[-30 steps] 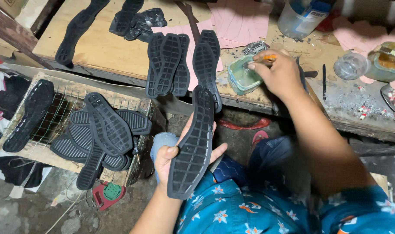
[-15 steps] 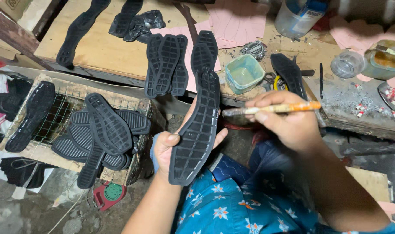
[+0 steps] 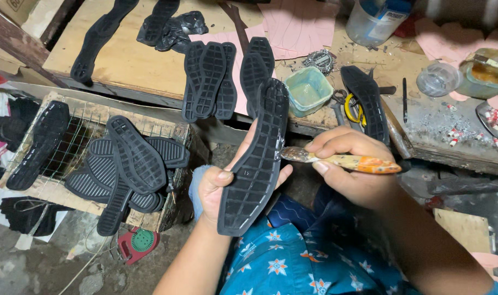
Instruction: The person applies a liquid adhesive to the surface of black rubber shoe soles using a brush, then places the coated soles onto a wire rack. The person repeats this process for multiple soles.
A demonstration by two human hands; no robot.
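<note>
The wooden workbench (image 3: 129,60) fills the upper part of the view, and everything else sits in relation to it. Below its front edge on the left stands a wire-topped wooden crate (image 3: 41,188) with a heap of black soles (image 3: 131,164) lying across its mesh, and a single black sole (image 3: 38,145) rests along the crate's left side. On the workbench itself, near the front edge, lie paired black soles (image 3: 208,79) side by side on pink paper sheets (image 3: 298,24); another long sole (image 3: 98,41) lies near the bench's left edge. In front of the bench, over the person's blue flowered lap, the left hand (image 3: 219,188) grips a black rubber sole (image 3: 257,158) from its underside, thumb pressed on the ribbed face, fingers curled behind it, its toe end pointing up toward the bench edge. The right hand (image 3: 350,166) is closed in a pinch around an orange-handled brush (image 3: 339,160), whose bristle end touches the right rim of the held sole. On the bench just behind the sole's toe sits a small pale green tub (image 3: 309,90), and further right a clear plastic jar (image 3: 437,79).
</note>
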